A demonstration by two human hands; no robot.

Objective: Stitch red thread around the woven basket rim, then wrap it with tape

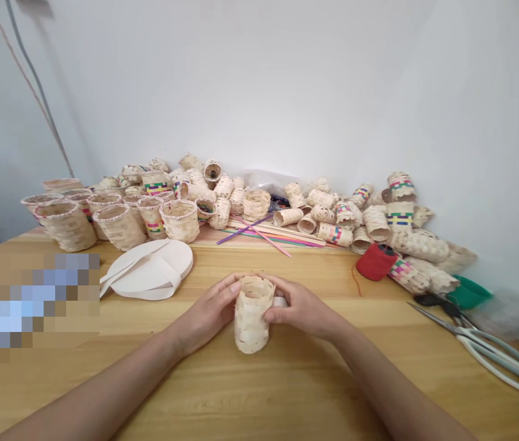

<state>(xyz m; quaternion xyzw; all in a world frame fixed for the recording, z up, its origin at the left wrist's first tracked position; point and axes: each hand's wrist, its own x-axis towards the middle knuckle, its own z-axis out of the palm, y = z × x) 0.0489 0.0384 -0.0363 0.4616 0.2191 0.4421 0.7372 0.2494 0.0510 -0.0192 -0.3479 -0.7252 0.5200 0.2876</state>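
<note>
A small woven basket [252, 324] of pale flat strips stands upright in the middle of the table, its open rim uneven with strip ends. My left hand [215, 309] is closed round its left side, thumb near the rim. From the right, my right hand [303, 306] grips the basket, thumb against the wall and fingers behind it. A short white strip [280, 302] shows between the right hand and the basket; whether it is attached, I cannot tell. The fingertips behind the basket are hidden.
Left of my hands lies a coil of white strip [149, 269]. Rimmed baskets [66, 226] stand behind it. Coloured strips [259, 233] and a heap of baskets [333, 208] line the wall. At right are red thread [375, 262], green thread [469, 293] and scissors [493, 352].
</note>
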